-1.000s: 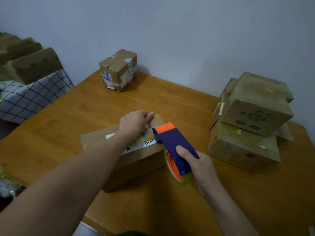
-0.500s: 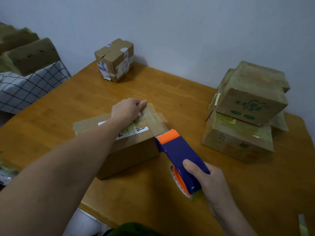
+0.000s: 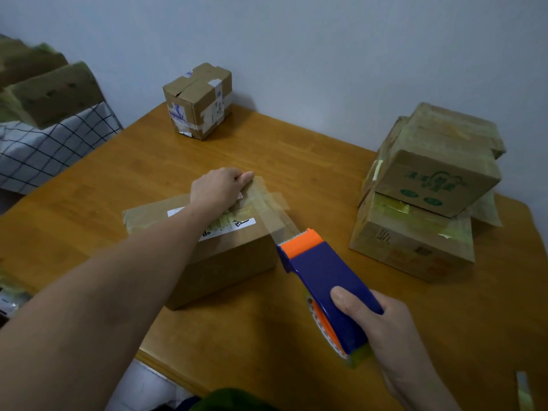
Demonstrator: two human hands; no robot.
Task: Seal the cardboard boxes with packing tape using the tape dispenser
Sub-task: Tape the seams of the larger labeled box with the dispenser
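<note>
A brown cardboard box [image 3: 225, 262] with a white label lies in the middle of the wooden table [image 3: 267, 336]. My left hand [image 3: 218, 188] rests on its top, fingers curled over the far edge, holding it down. My right hand [image 3: 382, 324] grips a blue and orange tape dispenser [image 3: 323, 271], held off the box's right side above the table. A strip of clear tape [image 3: 272, 215] stretches from the box top, near my left hand, down to the dispenser's orange blade.
A small taped box [image 3: 197, 100] stands at the table's far left corner. Two larger boxes are stacked at the right, upper box [image 3: 436, 173] on lower box [image 3: 409, 247]. Left of the table, more boxes [image 3: 56, 93] sit on a checked cloth [image 3: 44, 152].
My right hand has pulled the dispenser from the box top toward me and to the right, past the box's edge, drawing tape out. My left hand has stayed on the box.
</note>
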